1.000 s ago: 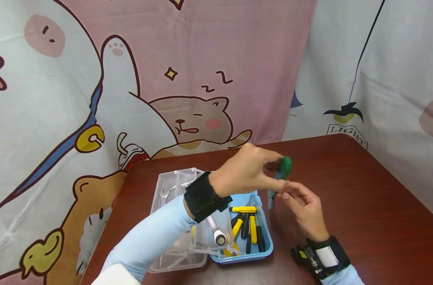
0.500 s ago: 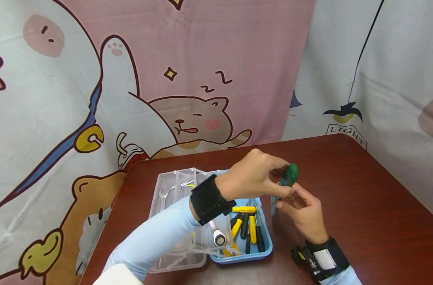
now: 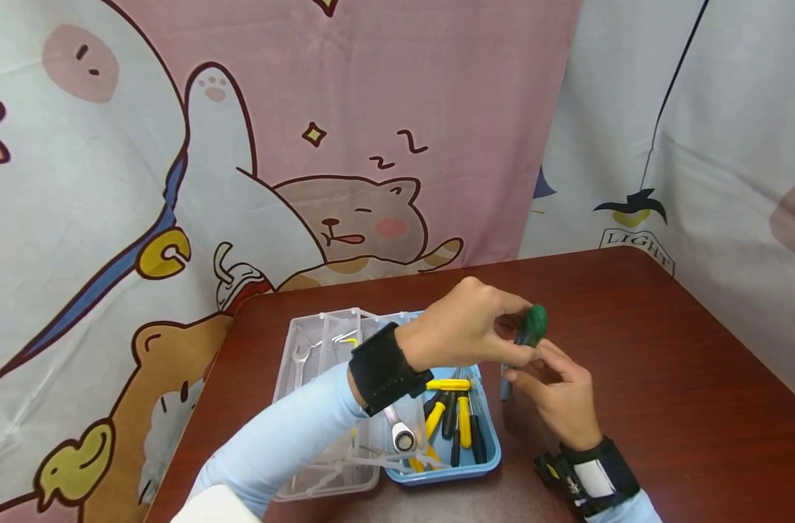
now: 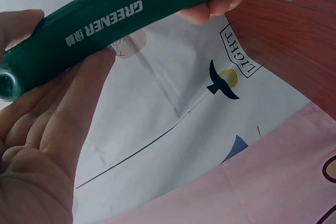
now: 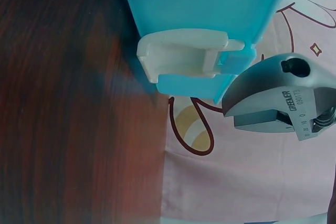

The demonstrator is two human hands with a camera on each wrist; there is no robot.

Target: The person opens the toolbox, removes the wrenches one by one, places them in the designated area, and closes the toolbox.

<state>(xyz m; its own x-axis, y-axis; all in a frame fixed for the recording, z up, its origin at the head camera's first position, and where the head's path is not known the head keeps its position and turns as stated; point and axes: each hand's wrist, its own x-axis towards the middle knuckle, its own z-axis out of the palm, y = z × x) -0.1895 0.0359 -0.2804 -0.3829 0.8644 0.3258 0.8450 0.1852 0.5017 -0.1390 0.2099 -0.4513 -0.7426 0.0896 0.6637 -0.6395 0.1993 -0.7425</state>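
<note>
An adjustable wrench (image 3: 533,327) with a green handle is held up over the table, just right of the toolbox. My left hand (image 3: 465,327) grips the handle's end between thumb and fingers. The printing "GREENER" shows on the handle (image 4: 105,27) in the left wrist view. Nearer the head of the tool, my right hand (image 3: 563,399) pinches it; those fingertips (image 4: 218,6) show at the handle's lower edge. The right wrist view shows the metal wrench head (image 5: 273,100), with its jaws nearly together and a scale on its side.
A light-blue toolbox (image 3: 495,454) holds several yellow- and black-handled screwdrivers (image 3: 465,421). Its clear plastic tray (image 3: 292,407) lies to the left, with a combination wrench (image 3: 300,363) and a ratchet-ended wrench (image 3: 400,432). A printed cloth (image 3: 488,131) hangs behind the table (image 3: 665,363).
Both hands and the wrench have shifted slightly right and down in the head view since the first frame. Over the last half second they have hardly moved. Toolbox and tray stay put.
</note>
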